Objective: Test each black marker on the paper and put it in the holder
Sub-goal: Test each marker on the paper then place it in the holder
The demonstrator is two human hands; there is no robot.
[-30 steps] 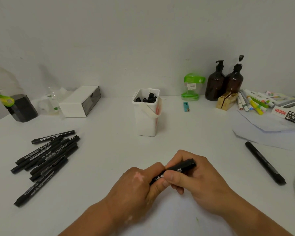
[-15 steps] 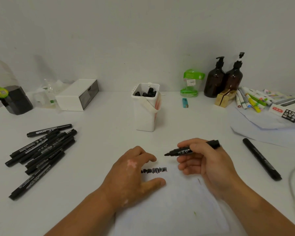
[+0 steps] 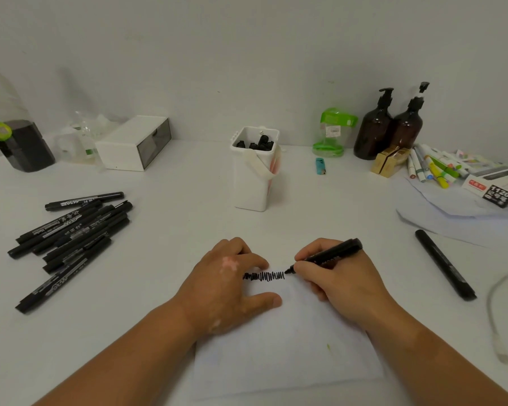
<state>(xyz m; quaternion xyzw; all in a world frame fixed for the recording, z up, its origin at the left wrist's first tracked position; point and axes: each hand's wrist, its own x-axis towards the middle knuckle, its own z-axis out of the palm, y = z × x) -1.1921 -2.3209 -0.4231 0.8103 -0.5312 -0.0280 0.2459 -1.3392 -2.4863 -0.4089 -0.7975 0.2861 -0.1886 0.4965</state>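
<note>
My right hand grips an uncapped black marker, its tip touching the white paper at the right end of a black scribble. My left hand lies flat on the paper's left part, fingers spread; whether it hides a cap I cannot tell. A white holder behind the paper contains several black markers. A pile of black markers lies on the table to the left. One more black marker lies alone to the right.
At the back stand a white drawer box, a dark-filled bottle, a green-lidded jar and two brown pump bottles. A blue lighter, coloured pens, a marker box and a white cable are on the right.
Both hands held the marker together a second ago. Now my left hand rests flat on the paper and my right hand has lowered the uncapped tip onto the paper by the scribble.
</note>
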